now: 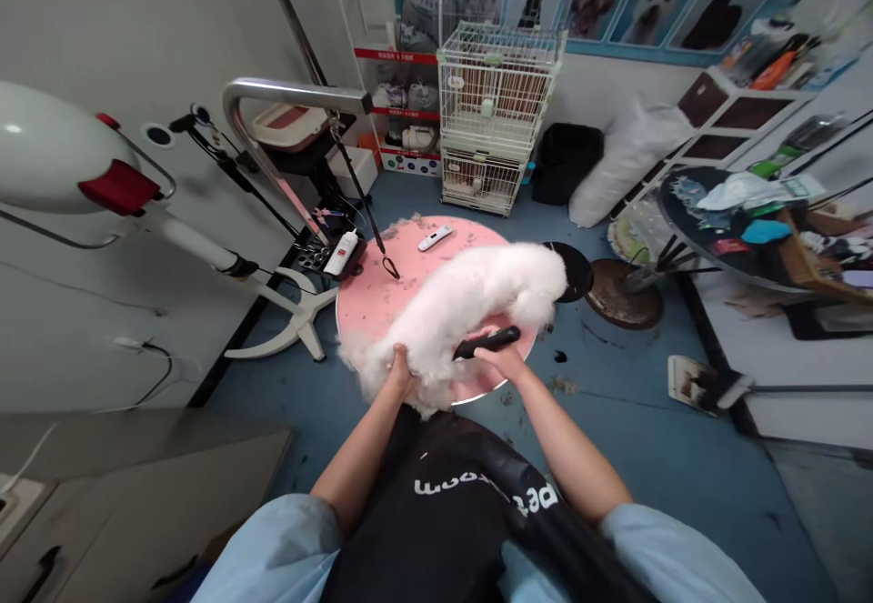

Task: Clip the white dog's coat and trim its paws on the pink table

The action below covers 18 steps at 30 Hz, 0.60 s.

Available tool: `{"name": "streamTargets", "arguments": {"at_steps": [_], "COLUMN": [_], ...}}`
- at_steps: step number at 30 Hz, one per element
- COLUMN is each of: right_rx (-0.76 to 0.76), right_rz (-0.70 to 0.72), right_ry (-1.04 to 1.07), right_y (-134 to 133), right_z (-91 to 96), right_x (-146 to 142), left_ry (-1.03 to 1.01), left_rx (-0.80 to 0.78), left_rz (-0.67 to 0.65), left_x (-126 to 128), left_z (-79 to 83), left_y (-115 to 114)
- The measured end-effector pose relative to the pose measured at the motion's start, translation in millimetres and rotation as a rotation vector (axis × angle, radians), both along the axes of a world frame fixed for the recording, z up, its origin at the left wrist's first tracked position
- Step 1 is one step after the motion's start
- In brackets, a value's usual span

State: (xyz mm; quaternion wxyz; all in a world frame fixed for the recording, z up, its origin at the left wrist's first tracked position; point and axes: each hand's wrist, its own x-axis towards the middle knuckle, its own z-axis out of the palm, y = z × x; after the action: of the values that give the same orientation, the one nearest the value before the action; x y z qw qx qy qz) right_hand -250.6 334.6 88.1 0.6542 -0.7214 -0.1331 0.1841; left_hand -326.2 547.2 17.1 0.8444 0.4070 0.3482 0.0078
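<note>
A fluffy white dog stands on a round pink grooming table, its head end toward the right. My left hand holds the dog's hind part at the near left, thumb up, the other fingers mostly hidden by fur. In my right hand is a black hair clipper, its front end against the dog's underside or near leg; which one I cannot tell. A small white trimmer lies on the table behind the dog. Loose grey hair tufts are scattered there.
A metal grooming arm with a hanging black loop rises at the table's left. Beside it are a white clipper and a dryer stand. White cages stand behind; a cluttered dark table is at right.
</note>
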Motion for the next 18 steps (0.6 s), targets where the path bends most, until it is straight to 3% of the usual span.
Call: {"name": "streamTargets", "arguments": {"at_steps": [2,4,7,10,13,16,18], "right_rx": [0.096,0.121,-0.020,-0.144,-0.156,-0.055,-0.011], "right_rz": [-0.099,-0.109,-0.022,0.016,-0.044,-0.143,-0.129], "right_ry": [-0.035,-0.080,-0.118,-0.102,-0.120,-0.168,-0.179], "right_y": [3.4,16.7,39.2,45.7,39.5,41.2,49.6], "right_z": [11.0,18.3,12.9,-1.9,-2.2,11.7,16.1], "right_x": [4.8,7.5,0.6,-13.9,-21.2,-18.5,-18.0], "left_ry": [-0.043,-0.062,-0.073,-0.028,0.009,0.040,0.051], "left_rx": [-0.068,-0.094,-0.116,-0.123,-0.063,0.080,0.124], "left_rz": [0.080,0.108,0.110,0.117,0.061,-0.043,-0.080], "left_x": [3.1,8.7,18.6,24.2,23.8,21.4,20.7], "left_z": [3.4,6.4,11.4,16.6,19.3,19.5,18.7], "left_y": [8.4,16.0,26.2,33.8,37.5,37.7,36.8]}}
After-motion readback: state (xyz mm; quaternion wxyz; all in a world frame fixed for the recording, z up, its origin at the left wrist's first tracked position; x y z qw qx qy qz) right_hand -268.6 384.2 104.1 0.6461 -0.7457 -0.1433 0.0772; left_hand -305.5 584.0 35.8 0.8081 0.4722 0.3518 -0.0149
